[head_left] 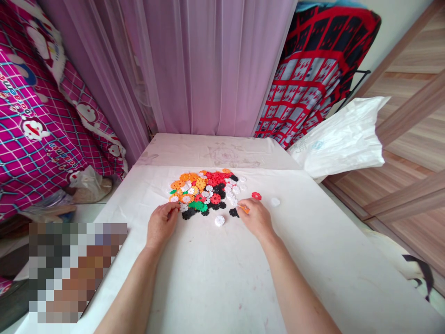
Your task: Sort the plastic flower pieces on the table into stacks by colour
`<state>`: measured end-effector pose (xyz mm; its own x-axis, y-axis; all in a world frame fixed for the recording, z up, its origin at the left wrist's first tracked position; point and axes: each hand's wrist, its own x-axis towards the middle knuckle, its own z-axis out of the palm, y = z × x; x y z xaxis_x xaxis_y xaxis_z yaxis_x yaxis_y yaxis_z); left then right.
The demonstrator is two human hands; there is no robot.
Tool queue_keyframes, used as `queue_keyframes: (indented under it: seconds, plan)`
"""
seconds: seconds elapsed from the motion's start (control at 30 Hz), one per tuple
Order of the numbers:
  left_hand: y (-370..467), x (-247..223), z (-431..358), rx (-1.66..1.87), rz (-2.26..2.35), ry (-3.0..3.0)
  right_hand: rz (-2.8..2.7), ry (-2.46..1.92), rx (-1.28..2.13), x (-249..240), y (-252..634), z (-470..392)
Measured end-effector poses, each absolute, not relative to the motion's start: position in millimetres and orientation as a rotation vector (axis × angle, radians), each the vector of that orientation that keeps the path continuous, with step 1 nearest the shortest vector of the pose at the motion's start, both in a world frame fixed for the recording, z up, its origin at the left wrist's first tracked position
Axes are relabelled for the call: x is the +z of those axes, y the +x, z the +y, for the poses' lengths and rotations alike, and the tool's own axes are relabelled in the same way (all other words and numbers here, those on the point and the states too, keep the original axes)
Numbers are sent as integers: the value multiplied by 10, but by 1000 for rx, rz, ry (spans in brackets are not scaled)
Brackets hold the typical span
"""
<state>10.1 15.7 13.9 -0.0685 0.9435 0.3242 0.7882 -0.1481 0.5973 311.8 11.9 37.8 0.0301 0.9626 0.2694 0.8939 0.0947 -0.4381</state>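
A pile of toothed plastic snowflake discs [215, 178] in orange, red, white, black and green lies on the table. At its near left edge is my left hand [162, 223], fingers pinched together with the tips at a white snowflake disc [183, 208]; a bit of red shows under the fingers. My right hand [256, 217] is at the pile's right side, fingers closed and pointing left, by white discs. An orange disc [244, 209] shows partly beneath its fingers; what the fingertips grip is hidden. Between the hands sits a small stack of white discs [219, 221].
The white-covered table [208, 278] carries a separate red disc [256, 195] and a whitish round piece [275, 202] right of the pile. A white plastic bag [344, 139] stands at the right edge. Purple curtains [215, 65] hang behind. The lower left is pixelated.
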Motion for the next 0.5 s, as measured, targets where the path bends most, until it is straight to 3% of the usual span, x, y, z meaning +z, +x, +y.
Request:
queue_keyframes:
  seconds: [0.5]
  plan:
    - [92,196,122,993,1885,1994,-1978,-2126,-46,389,2958,334]
